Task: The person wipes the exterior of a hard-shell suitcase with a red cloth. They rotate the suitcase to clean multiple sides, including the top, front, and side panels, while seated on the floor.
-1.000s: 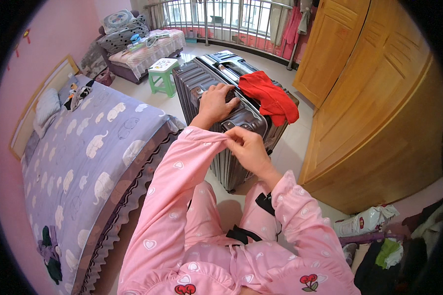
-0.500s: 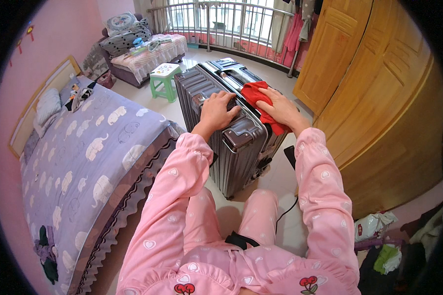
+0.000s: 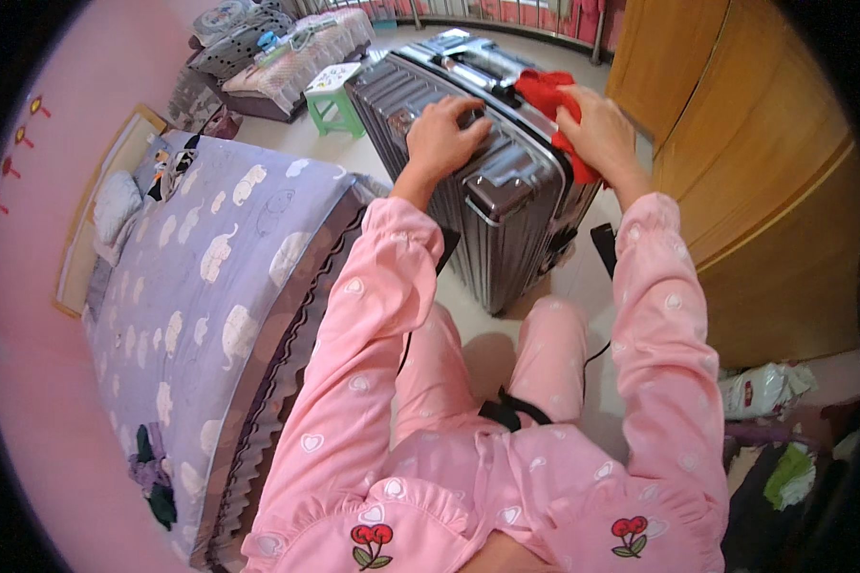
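A dark grey, ribbed hard-shell suitcase [image 3: 506,239] with shiny metal-like corners stands upright on the floor in front of my knees. My left hand [image 3: 444,141] grips its upper side with bent fingers, the thumb apart from them; the fingertips are partly hidden. On the right edge of the top, my right hand [image 3: 597,138] presses a crumpled red cloth [image 3: 545,92] against the case, fingers over the fabric. A silver and black handle [image 3: 473,74] runs along the top, beyond my hands.
On the left is a bed [image 3: 186,277] with a purple elephant-print sheet. A green-legged stool [image 3: 333,100] and a covered sofa [image 3: 296,62] stand farther back. A wooden wardrobe [image 3: 774,191] borders the right side. Bags and clothes [image 3: 764,458] lie at the lower right.
The view has tilted down and shifted, so the suitcase and bed appear higher and farther right. Both hands stay on the suitcase, the red cloth still under my right hand.
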The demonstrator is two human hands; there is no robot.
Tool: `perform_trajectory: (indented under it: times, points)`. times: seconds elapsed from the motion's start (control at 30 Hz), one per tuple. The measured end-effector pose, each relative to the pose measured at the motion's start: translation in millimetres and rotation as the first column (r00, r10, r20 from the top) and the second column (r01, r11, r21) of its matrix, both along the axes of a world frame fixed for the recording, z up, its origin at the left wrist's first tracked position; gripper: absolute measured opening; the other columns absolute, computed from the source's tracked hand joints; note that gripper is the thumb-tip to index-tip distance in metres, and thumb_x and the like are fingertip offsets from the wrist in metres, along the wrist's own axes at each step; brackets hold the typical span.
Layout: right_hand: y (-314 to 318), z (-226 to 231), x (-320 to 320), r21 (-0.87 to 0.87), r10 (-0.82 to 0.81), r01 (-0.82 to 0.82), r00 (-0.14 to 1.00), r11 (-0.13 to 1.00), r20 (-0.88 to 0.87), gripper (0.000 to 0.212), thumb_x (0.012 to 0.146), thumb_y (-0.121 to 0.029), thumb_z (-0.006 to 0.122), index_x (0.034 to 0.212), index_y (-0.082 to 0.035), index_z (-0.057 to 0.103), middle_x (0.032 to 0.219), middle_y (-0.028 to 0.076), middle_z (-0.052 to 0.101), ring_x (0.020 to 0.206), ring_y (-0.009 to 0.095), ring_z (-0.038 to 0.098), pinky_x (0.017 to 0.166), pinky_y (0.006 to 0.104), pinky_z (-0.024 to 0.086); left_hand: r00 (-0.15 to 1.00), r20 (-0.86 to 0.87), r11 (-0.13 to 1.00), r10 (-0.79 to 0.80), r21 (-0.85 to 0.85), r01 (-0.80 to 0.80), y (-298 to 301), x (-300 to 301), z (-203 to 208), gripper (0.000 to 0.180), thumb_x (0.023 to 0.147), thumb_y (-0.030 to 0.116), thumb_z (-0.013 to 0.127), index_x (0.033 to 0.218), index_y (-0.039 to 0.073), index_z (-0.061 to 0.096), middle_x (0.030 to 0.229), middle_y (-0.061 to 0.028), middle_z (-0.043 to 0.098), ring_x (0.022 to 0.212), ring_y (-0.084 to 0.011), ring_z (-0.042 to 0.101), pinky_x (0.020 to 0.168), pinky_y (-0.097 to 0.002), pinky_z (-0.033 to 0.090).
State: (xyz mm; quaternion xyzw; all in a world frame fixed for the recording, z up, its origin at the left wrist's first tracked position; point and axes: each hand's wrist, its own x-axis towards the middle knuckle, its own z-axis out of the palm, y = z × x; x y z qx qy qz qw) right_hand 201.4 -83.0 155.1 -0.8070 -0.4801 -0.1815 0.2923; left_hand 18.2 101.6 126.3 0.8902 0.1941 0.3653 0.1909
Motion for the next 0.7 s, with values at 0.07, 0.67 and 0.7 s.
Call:
perform_trajectory:
  times: [0.07,0.67,0.7]
  points:
    - [-1.3,-9.3,-1.3,0.07,0.004,-0.006,1.0,0.998,0.025,0.041,0.093,-0.039,0.059,0.128,-0.02,0.069,0.126,0.011,0.071,0.111,0.04,0.067,0.096,0.0515,0.053,0.999,0.025,0.969,-0.022,-0.247,0.027,4.0,2.0,2.4,0.042,0.089,0.045,0.07,0.12,0.017,0.078,0.114,-0.0106,0.076,0.104,-0.0285,0.072,0.093,-0.0391,0.054]
    - [-21.0,-27.8,-7.4,0.266,0.095,-0.109,0.993,0.958,0.067,0.039,0.09,-0.038,0.069,0.124,-0.019,0.071,0.129,0.007,0.07,0.116,0.034,0.065,0.102,0.0474,0.05,0.993,-0.095,0.992,0.068,0.109,-0.058,-0.6,2.4,-0.2,0.043,0.091,0.048,0.07,0.125,0.021,0.074,0.13,-0.0085,0.067,0.119,-0.0333,0.061,0.102,-0.0446,0.049]
    - [-23.0,-27.3,-5.1,0.267,0.075,-0.084,0.996,0.96,0.044,0.039,0.091,-0.038,0.068,0.125,-0.019,0.07,0.129,0.007,0.07,0.117,0.034,0.064,0.102,0.0471,0.05,0.992,-0.107,0.994,0.065,0.091,-0.055,-1.1,1.9,0.2,0.045,0.091,0.049,0.07,0.126,0.021,0.073,0.133,-0.0082,0.065,0.124,-0.0325,0.059,0.104,-0.046,0.048]
